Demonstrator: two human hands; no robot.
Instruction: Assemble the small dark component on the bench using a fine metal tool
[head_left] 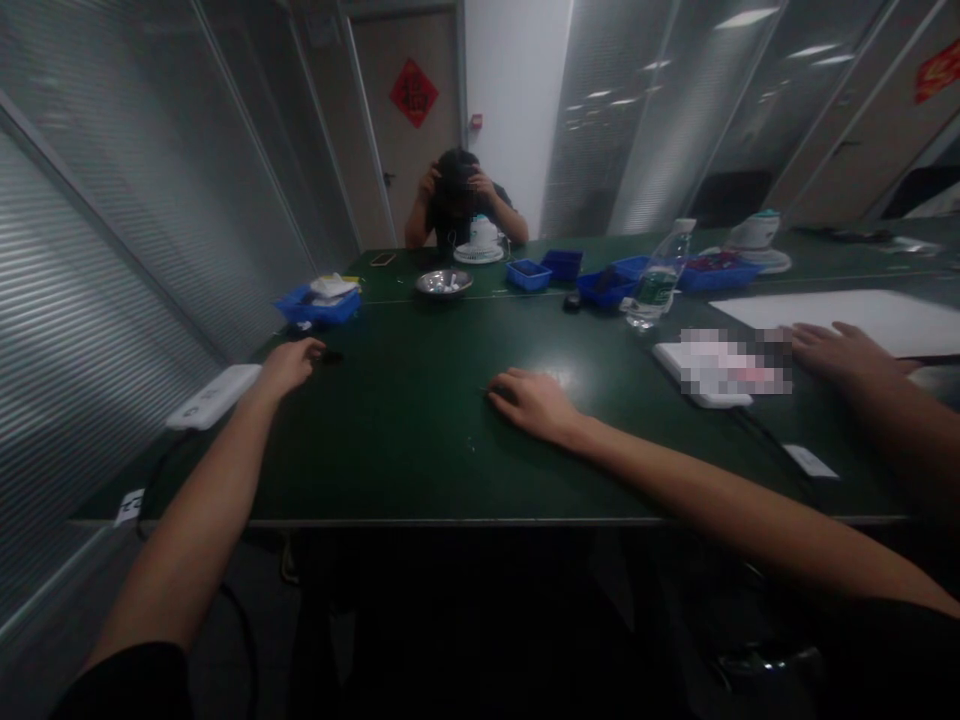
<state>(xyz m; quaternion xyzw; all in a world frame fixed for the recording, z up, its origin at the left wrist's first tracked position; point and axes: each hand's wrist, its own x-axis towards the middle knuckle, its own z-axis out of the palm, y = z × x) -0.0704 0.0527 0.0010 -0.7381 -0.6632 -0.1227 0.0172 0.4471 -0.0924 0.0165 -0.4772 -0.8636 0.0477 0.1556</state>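
Observation:
My left hand (291, 362) reaches far out to the left part of the dark green table (420, 450). Its fingertips are gathered on a small dark object (328, 356) that lies on the tabletop. My right hand (534, 402) rests knuckles up near the table's middle. Its fingers are bent down and pressed together over a small dark thing (496, 394) that I cannot make out. A white flat device (214, 396) lies at the left table edge, just beside my left forearm.
A co-worker's hand (840, 350) lies flat at the right beside a white pad (675, 358). Further back stand a water bottle (660, 278), a metal bowl (444, 283) and several blue bins (319, 305). Another person (459, 205) sits at the far end.

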